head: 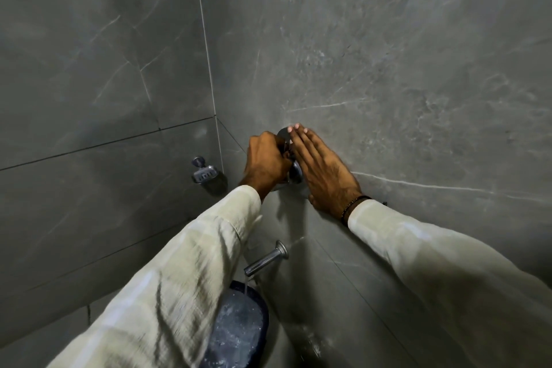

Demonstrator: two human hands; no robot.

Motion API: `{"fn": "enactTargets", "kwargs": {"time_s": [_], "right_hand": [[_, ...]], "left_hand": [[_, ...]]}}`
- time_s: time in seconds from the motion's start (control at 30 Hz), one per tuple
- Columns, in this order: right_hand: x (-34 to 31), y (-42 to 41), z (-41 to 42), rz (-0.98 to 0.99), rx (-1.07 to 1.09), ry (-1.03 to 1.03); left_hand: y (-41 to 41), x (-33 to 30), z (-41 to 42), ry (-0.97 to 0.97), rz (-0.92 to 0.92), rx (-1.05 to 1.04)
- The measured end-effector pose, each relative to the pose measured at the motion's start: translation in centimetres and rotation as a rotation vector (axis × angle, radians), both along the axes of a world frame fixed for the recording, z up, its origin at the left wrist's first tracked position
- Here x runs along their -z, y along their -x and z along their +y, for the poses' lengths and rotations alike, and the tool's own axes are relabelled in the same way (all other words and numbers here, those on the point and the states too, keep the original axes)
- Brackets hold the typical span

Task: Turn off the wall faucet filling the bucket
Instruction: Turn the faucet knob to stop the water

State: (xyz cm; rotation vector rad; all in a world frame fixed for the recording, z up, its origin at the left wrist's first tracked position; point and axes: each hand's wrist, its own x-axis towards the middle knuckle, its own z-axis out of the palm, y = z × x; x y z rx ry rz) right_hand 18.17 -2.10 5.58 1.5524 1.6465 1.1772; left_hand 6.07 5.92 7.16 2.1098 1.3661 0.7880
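Pale cream sleeves (167,287) filled the near view, and past them the left hand (265,163) was clamped around the chrome faucet handle (294,170) on the grey tiled wall (388,69). Just right of it, the right hand (324,172) lay flat and spread against the wall, fingers together, gripping nothing. Below both hands a chrome spout (264,260) let a thin stream of water fall into the dark blue bucket (239,329), while a metal soap dish (204,173) hung left of the left hand.

Two hands (265,163) (324,176), one spout (264,261), one bucket (239,329), one soap dish (204,173).
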Motion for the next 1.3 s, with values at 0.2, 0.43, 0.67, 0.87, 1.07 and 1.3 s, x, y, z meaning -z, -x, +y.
{"fn": "enactTargets", "kwargs": {"time_s": [0.2,0.43,0.67,0.87,1.07,1.3], "right_hand": [[0.0,0.0,0.1,-0.012,0.009,-0.002],[0.3,0.0,0.2,-0.015,0.000,0.004],[0.8,-0.1,0.4,-0.015,-0.008,-0.009],[1.0,0.0,0.6,-0.019,0.003,-0.003],[-0.4,0.2,-1.4,0.078,0.045,0.038],[-4.5,0.6,-9.0,0.252,0.131,0.001]], "left_hand": [[0.0,0.6,-1.2,-0.101,-0.011,0.007],[0.4,2.4,-2.5,-0.390,0.034,0.098],[1.3,4.2,-1.3,-0.598,0.244,0.179],[2.1,3.7,-1.5,-0.504,0.278,0.210],[4.2,2.6,-3.2,-0.480,0.344,0.234],[6.6,0.2,-7.2,-0.503,0.489,0.288]]}}
